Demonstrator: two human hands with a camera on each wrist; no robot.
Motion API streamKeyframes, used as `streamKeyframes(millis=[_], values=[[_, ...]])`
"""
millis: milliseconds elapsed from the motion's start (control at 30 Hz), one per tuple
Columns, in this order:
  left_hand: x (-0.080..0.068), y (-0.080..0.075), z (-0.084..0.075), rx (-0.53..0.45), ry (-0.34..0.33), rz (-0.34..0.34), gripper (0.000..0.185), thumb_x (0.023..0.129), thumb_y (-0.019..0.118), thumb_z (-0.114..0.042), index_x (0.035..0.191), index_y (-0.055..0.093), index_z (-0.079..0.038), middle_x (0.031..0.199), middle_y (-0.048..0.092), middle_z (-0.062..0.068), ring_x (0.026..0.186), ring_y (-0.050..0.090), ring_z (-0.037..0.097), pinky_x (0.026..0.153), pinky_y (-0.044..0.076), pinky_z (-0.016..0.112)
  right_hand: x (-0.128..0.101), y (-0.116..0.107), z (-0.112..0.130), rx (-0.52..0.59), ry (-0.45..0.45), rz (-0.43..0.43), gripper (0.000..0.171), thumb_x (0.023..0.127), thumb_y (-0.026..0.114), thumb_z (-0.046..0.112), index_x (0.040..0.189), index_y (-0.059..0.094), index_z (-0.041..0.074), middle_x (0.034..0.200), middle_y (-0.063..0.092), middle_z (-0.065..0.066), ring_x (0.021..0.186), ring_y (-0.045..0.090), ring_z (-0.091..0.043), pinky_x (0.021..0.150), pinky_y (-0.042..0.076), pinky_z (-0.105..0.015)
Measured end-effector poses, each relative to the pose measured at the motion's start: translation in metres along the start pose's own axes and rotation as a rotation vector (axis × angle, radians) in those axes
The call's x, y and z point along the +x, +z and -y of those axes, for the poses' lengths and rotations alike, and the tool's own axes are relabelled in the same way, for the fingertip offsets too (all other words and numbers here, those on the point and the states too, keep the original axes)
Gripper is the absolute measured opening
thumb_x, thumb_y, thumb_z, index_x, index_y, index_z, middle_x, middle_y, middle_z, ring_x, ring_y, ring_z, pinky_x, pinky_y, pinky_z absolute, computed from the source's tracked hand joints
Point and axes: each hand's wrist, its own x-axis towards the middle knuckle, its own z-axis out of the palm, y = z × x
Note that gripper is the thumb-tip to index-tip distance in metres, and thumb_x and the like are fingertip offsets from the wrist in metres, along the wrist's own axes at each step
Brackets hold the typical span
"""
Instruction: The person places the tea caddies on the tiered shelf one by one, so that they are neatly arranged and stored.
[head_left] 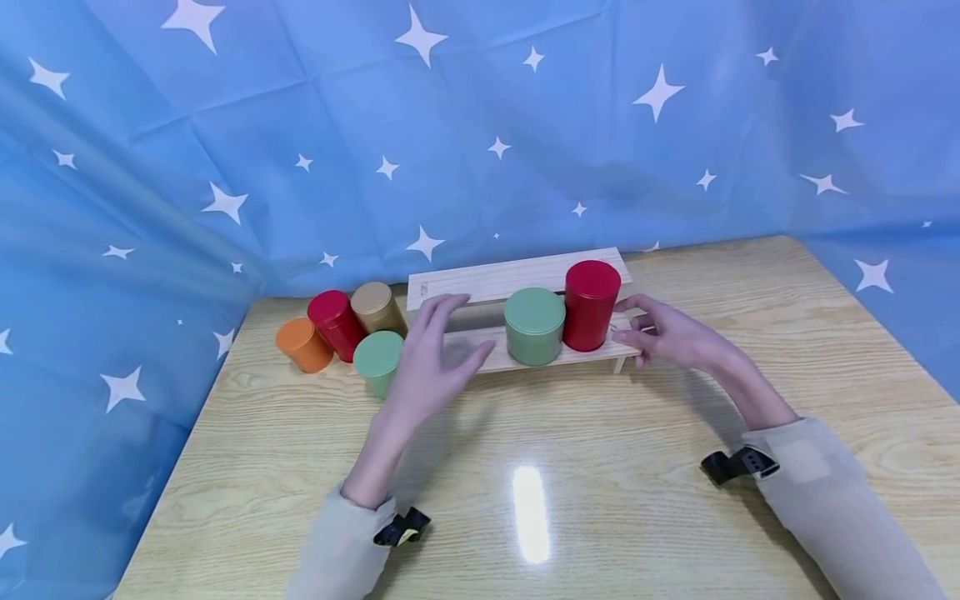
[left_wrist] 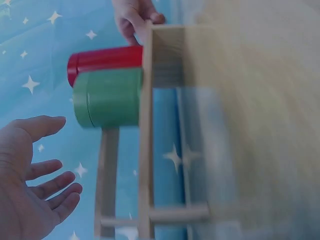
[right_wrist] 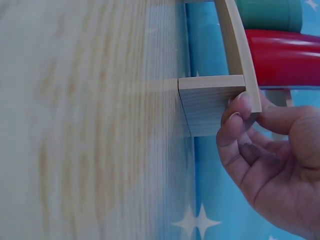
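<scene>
A two-tier wooden rack [head_left: 480, 283] bears a short, wide green tin [head_left: 534, 327] and a taller red tin [head_left: 592, 305], side by side and upright on its lower board. My right hand [head_left: 667, 332] pinches the right end of that board. In the right wrist view, its thumb lies over the board edge [right_wrist: 239, 55] and its curled fingers come up from below. My left hand [head_left: 431, 367] hovers near the rack's left part, fingers spread and holding nothing. The left wrist view has the left hand [left_wrist: 35, 175] a short gap away from the green tin [left_wrist: 107, 98].
Left of the rack stand several more tins: an orange one [head_left: 303, 344], a red one [head_left: 337, 325], a gold one [head_left: 378, 308] and a green one [head_left: 378, 360]. All this is on a light wood table [head_left: 600, 467]. Behind hangs a blue star-patterned cloth [head_left: 480, 108].
</scene>
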Motion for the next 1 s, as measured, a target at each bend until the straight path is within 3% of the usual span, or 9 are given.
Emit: streamKeyframes(millis=[167,333,500,667,900,1000], values=[[-0.018,-0.020,0.022,0.052,-0.030,-0.022,0.059,0.079,0.070,-0.032,0.129,0.048,-0.012,0.128,0.044,0.003,0.118,0.039,0.017,0.092,0.039,0.043,-0.001,-0.001,0.000,-0.013,0.000,-0.004,0.056,0.088,0.062,0.021,0.131,0.030,0.003,0.078,0.051,-0.020,0.066,0.059,-0.041,0.067,0.052,-0.036],[-0.036,-0.038,0.042,0.152,-0.123,-0.035,0.063,0.076,0.073,-0.031,0.130,0.047,-0.013,0.130,0.041,0.004,0.119,0.036,0.022,0.089,0.038,0.049,-0.001,0.000,0.001,0.003,0.001,0.007,0.057,0.088,0.061,0.020,0.132,0.030,0.003,0.078,0.052,-0.020,0.066,0.058,-0.040,0.067,0.052,-0.036],[-0.049,-0.047,0.058,0.217,-0.199,0.008,0.070,0.073,0.075,-0.030,0.133,0.043,-0.010,0.130,0.038,0.010,0.119,0.033,0.028,0.083,0.041,0.050,-0.001,0.000,0.001,0.014,0.000,0.010,0.058,0.088,0.061,0.020,0.133,0.029,0.003,0.079,0.052,-0.020,0.066,0.058,-0.040,0.067,0.052,-0.036],[-0.052,-0.051,0.067,0.204,-0.239,0.048,0.072,0.075,0.074,-0.027,0.135,0.040,-0.005,0.129,0.037,0.013,0.119,0.032,0.030,0.085,0.043,0.048,-0.001,-0.001,0.000,0.009,-0.006,0.005,0.057,0.088,0.061,0.020,0.133,0.029,0.002,0.076,0.050,-0.020,0.066,0.059,-0.040,0.067,0.052,-0.036],[-0.053,-0.055,0.076,0.152,-0.357,0.151,0.075,0.081,0.069,-0.027,0.140,0.029,-0.002,0.133,0.036,0.017,0.119,0.037,0.032,0.091,0.041,0.050,0.000,0.000,-0.001,0.028,-0.003,0.011,0.057,0.088,0.061,0.019,0.132,0.030,0.002,0.079,0.051,-0.021,0.066,0.058,-0.041,0.066,0.052,-0.036],[-0.054,-0.055,0.078,0.133,-0.383,0.165,0.079,0.081,0.069,-0.027,0.141,0.026,-0.001,0.133,0.036,0.017,0.118,0.038,0.032,0.090,0.042,0.050,0.000,0.000,-0.001,0.030,-0.005,0.014,0.056,0.088,0.061,0.019,0.132,0.030,0.002,0.078,0.050,-0.021,0.066,0.058,-0.041,0.066,0.053,-0.037]])
